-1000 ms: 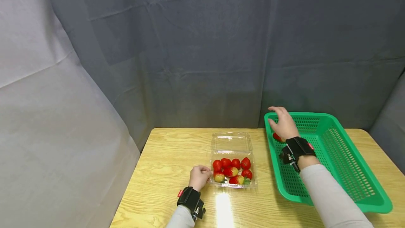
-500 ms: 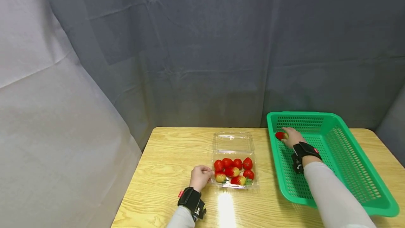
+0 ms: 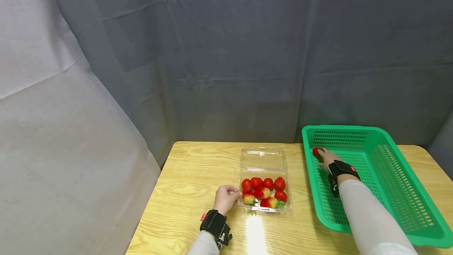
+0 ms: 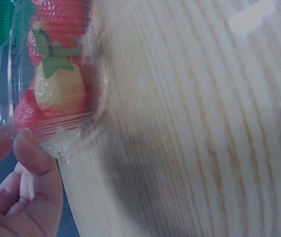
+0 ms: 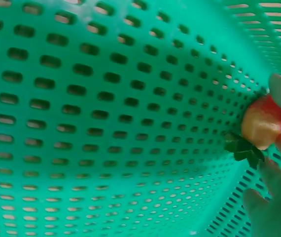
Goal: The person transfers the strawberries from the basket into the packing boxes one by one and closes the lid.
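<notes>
My left hand [image 3: 226, 198] pinches the near-left edge of a clear plastic clamshell box [image 3: 263, 173], as the left wrist view shows with thumb and a finger at the rim. Its lid stands folded back, away from me. Several strawberries [image 3: 262, 193] lie inside, some red, some pale yellow at the leafy end. Over on the right, my right hand [image 3: 330, 158] reaches into a green plastic basket [image 3: 380, 192]. Its spread fingers lie over and beside a lone strawberry [image 5: 263, 123] in the far-left corner, leaves hanging below it. The thumb stands apart from the fruit.
A wooden table [image 3: 198, 168] bears the box and the basket. Grey cloth [image 3: 226, 70] hangs behind, and a paler cloth [image 3: 63, 148] drapes along the left. The basket's raised walls surround the right hand.
My right hand has come down from above the basket's left rim to the strawberry in the corner, which has turned under the fingers. The left hand keeps its hold on the box.
</notes>
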A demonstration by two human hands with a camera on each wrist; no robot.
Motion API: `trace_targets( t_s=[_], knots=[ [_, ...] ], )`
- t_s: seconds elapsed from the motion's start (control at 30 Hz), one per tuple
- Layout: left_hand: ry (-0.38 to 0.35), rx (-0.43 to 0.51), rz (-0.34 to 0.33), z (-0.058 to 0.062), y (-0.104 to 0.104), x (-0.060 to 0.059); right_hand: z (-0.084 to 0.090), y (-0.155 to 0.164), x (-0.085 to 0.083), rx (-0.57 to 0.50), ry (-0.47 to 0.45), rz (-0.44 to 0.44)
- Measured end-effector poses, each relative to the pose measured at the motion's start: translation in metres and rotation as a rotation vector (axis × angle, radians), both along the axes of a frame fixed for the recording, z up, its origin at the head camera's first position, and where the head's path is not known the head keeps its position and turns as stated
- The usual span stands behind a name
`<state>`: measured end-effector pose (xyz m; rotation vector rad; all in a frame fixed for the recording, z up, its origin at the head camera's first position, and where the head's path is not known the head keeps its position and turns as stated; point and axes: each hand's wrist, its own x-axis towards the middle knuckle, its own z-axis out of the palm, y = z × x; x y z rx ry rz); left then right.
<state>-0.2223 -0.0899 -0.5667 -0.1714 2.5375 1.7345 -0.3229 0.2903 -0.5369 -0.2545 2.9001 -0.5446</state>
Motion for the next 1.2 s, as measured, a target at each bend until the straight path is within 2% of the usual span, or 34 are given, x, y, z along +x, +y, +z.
trace_targets(
  t_s=[0.07,0.2,0.37,0.6,0.7,0.8,0.93,1.07,1.2],
  knots=[
    [0.002,-0.001,-0.001,0.0,0.0,0.0,-0.002,0.0,0.002,-0.023,0.02,-0.028],
    [0.006,0.006,-0.002,0.001,0.001,0.001,-0.008,-0.001,0.006,-0.058,0.121,-0.088],
    [0.002,0.003,-0.005,0.002,0.001,0.002,-0.013,0.001,0.011,-0.082,0.206,-0.119],
    [0.024,0.01,-0.004,0.003,0.001,0.003,-0.02,0.006,0.016,-0.137,0.252,-0.117],
    [0.037,0.014,-0.003,0.003,0.001,0.004,-0.018,0.009,0.015,-0.166,0.266,-0.12],
    [0.038,0.022,-0.006,0.003,0.003,0.003,-0.002,0.009,0.015,-0.19,0.326,-0.143],
    [0.047,0.012,-0.012,0.002,0.003,0.003,0.039,-0.007,0.018,-0.26,0.44,-0.142],
    [0.048,0.008,-0.01,0.001,0.001,0.003,0.084,-0.039,0.032,-0.326,0.472,-0.022],
    [0.053,0.009,-0.012,0.0,0.001,0.002,0.109,-0.076,0.048,-0.346,0.452,0.121]
  ],
)
